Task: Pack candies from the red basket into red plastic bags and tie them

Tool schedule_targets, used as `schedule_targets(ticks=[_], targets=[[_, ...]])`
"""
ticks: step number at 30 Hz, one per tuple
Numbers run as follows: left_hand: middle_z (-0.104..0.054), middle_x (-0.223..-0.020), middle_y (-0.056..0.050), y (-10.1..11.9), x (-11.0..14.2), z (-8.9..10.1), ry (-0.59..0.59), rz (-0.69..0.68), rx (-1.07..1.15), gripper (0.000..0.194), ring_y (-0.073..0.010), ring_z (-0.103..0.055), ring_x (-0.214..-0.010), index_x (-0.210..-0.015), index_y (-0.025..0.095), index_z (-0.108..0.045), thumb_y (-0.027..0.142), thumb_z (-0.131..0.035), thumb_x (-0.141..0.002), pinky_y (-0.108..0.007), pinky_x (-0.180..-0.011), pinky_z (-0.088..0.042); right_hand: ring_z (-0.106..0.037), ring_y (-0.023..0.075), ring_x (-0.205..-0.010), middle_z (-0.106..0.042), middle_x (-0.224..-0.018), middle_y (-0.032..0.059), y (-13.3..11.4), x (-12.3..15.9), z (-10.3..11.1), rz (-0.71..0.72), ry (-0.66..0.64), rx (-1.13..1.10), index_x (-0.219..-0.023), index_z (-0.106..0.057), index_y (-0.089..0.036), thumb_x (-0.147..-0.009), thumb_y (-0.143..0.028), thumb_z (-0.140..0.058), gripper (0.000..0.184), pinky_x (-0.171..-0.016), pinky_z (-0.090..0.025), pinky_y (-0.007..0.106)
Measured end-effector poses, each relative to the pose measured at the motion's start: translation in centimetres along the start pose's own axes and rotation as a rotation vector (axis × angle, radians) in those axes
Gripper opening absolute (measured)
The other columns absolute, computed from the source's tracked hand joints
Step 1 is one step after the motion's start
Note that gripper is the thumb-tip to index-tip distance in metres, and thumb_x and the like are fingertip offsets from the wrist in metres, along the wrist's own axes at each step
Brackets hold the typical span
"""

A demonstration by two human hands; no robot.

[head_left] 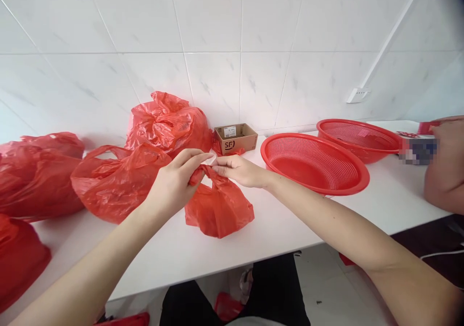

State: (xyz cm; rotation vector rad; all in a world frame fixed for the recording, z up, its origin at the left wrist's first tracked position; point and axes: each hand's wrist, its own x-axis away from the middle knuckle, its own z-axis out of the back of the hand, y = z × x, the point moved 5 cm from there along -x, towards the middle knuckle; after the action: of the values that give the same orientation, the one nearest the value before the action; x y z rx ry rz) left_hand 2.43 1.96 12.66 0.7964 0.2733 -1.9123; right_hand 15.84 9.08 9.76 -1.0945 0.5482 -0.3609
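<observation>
Both hands meet over a small red plastic bag (221, 210) on the white table, near its front edge. My left hand (179, 173) is closed on the bag's gathered top. From the other side, my right hand (239, 170) pinches the same bunched plastic. Between the fingertips shows a small whitish piece (210, 160), too little of it visible to name. Part of the bag's body rests on the table, and its contents are hidden. Just left of my left hand lies a fuller red plastic bag (116, 185) with a loop handle.
More red bags (166, 123) stand along the wall and at the left. A small cardboard box (235, 139) sits behind my hands. Two red perforated baskets (315, 164) are at the right. Another person's arm (445, 166) rests at the table's far right.
</observation>
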Motion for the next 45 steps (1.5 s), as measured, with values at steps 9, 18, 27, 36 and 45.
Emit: schedule_targets(ticks=[9,18,27,36,45], targets=[[-0.074,-0.108,-0.006,-1.3,4.5,-0.7,-0.255,0.138,-0.106,0.045,-0.0283,-0.064,-0.101,-0.102,0.022,-0.070,0.043,-0.031,-0.099,-0.038,-0.071,-0.053,-0.060,0.0197,-0.095,-0.068,-0.107,0.0047,2.2,-1.3,6.0,-0.148,0.376,1.112,-0.102,-0.059,-0.021,-0.103,-0.032,-0.035,0.027,-0.066,-0.032,0.028],[-0.054,-0.135,-0.006,-1.7,5.2,-2.7,-0.305,0.222,0.308,0.038,-0.0237,-0.051,-0.123,-0.109,0.028,-0.070,0.043,-0.036,-0.099,-0.039,-0.103,-0.044,-0.063,0.0215,-0.086,-0.069,-0.101,0.0084,6.0,-2.4,7.8,-0.383,0.405,1.043,-0.110,-0.054,-0.019,-0.104,-0.034,-0.024,0.034,-0.063,-0.037,0.028],[-0.057,-0.111,-0.008,-2.6,6.4,-11.7,-0.134,0.405,0.197,0.046,-0.0166,-0.061,-0.083,-0.123,0.024,-0.061,0.043,-0.026,-0.101,-0.030,-0.070,-0.049,-0.058,0.0144,-0.072,-0.060,-0.102,0.0021,9.2,1.9,-2.4,-0.390,0.612,0.894,-0.113,-0.052,-0.027,-0.104,-0.038,-0.025,0.031,-0.059,-0.032,0.025],[-0.068,-0.091,-0.003,-4.3,7.8,-14.2,-0.361,0.387,-0.020,0.040,-0.0178,-0.059,-0.065,-0.127,0.030,-0.061,0.029,-0.034,-0.097,-0.027,-0.055,-0.030,-0.059,0.0157,-0.077,-0.062,-0.102,0.0033,13.0,3.9,1.0,-0.454,0.551,0.961,-0.115,-0.057,-0.027,-0.103,-0.031,-0.032,0.029,-0.062,-0.032,0.026],[-0.072,-0.090,-0.004,-4.7,7.4,-15.6,-0.451,0.437,-0.114,0.053,-0.0206,-0.062,-0.066,-0.130,0.031,-0.060,0.011,-0.039,-0.085,-0.029,-0.056,-0.032,-0.061,0.0169,-0.077,-0.066,-0.099,0.0053,17.4,3.4,1.0,-0.592,0.518,0.875,-0.105,-0.062,-0.024,-0.100,-0.027,-0.038,0.025,-0.065,-0.035,0.027]])
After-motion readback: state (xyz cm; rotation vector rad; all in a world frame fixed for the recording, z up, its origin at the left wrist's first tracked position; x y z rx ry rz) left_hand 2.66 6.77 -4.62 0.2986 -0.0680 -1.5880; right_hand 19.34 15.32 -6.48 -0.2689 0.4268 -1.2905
